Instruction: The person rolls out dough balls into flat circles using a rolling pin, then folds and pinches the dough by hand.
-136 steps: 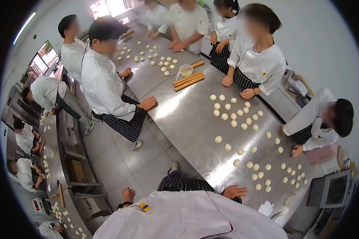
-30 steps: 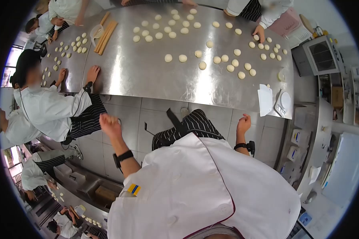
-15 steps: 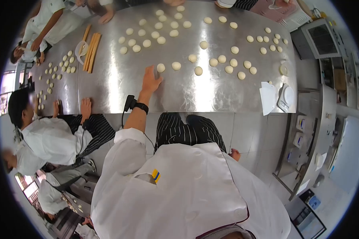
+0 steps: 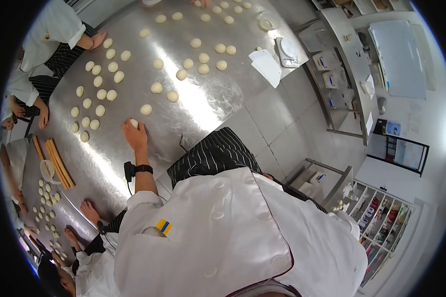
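Observation:
My left hand rests low over the steel table, its thumb and fingers around a pale dough ball. Just up and right of it lies another dough ball, untouched. More round balls are spread over the table, some in a loose group to the left and some to the right of the glare strip. A black band with a small device is on my left wrist. Only a sliver of my right hand shows beside my striped trousers, and its fingers are hidden.
Wooden rolling pins and a clear bowl lie at the left. A scale, white sheets and a glass bowl are near the right corner. Co-workers' hands rest along the left and far edges. Shelves stand right.
The view has turned, so the table now slants toward the upper left. My left hand has gone from lying beside a dough ball to closing around one. Less of my right hand shows.

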{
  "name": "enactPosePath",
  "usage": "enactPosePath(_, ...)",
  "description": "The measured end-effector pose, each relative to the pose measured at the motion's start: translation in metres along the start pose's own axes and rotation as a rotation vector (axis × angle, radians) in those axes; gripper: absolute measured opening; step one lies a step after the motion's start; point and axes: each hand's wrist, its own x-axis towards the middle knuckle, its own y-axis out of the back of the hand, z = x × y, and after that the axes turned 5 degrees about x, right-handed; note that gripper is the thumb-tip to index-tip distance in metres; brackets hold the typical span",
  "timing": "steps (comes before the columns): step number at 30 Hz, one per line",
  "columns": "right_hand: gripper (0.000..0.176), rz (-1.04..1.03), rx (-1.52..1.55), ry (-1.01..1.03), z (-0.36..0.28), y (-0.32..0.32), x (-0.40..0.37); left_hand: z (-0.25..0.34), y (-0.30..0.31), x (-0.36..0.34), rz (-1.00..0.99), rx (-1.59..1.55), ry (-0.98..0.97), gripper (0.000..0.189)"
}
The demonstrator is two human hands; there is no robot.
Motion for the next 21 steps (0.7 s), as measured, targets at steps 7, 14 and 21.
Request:
enactPosePath(7,0.023,-0.06,-0.038,-0.007,0.028,0.009,0.037,-0.001,-0.004,0.009,0.014,0.007,0.055,0.048)
enactPosePath(14,0.024,-0.242,-0.193,0.118,-0.066,0.027,0.138,0.017,0.011,0.0,0.04,-0.121,0.135,0.063)
enactPosePath(21,0.026,-0.376,-0.219,0.214,-0.278,-0.011,0.234,-0.006,0.077,-0.032,0.162,-0.171,0.596,0.066)
